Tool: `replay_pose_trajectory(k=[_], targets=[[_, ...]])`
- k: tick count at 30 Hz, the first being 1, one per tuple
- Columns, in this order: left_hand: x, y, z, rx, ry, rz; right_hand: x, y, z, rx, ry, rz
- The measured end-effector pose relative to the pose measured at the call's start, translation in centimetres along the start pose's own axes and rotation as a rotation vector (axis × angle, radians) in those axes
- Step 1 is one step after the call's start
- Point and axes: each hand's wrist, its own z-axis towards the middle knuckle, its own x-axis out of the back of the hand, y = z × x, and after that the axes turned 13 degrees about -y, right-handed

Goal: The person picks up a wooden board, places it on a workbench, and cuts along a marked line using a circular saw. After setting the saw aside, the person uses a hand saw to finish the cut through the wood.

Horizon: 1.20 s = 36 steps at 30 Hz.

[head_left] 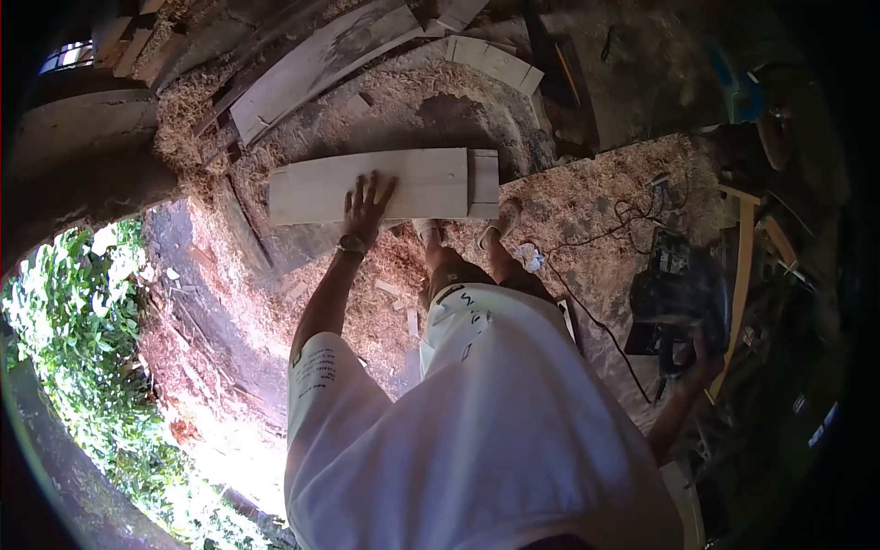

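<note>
My left hand (365, 211) lies flat with spread fingers on a pale wooden plank (412, 183), near its front edge. A wristwatch (351, 243) is on that wrist. The plank lies crosswise ahead of my feet, with a shorter board piece (483, 183) showing at its right end. Off to the right, my right hand (698, 367) is closed at the rear handle of a black corded power tool (662, 298). Shadow and blur hide much of its fingers and the tool's exact kind.
Long boards (321, 69) and shorter offcuts (495, 64) lie beyond the plank. Wood shavings (605, 197) cover the ground. A black cord (587, 312) runs across the floor on the right, near a yellowish wooden strip (738, 293). Green plants (73, 302) grow at the left.
</note>
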Motion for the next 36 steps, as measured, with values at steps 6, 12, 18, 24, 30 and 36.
replay_pose_trajectory(k=[6,12,18,24,30,36], targets=[[4.7,-10.7,6.9,-0.396,-0.061,-0.313,-6.0,-3.0,-5.3,0.019,0.016,0.118],[12.0,-14.7,13.3,-0.311,-0.015,-0.313,-10.6,-3.1,-10.8,0.071,0.078,0.148],[11.1,-13.6,14.2,-0.277,-0.033,-0.125,-15.9,-4.6,-16.4,0.003,0.120,0.126],[8.9,-12.7,10.5,-0.305,-0.588,-0.442,-18.4,-3.6,-18.5,-0.154,0.095,0.072],[1.7,-13.3,10.4,-0.353,-0.403,-0.503,-25.3,-2.6,-15.6,-0.051,-0.045,0.056],[0.2,-10.9,7.2,0.035,-0.103,-0.503,-31.6,-1.5,-13.2,-0.061,-0.208,0.082]])
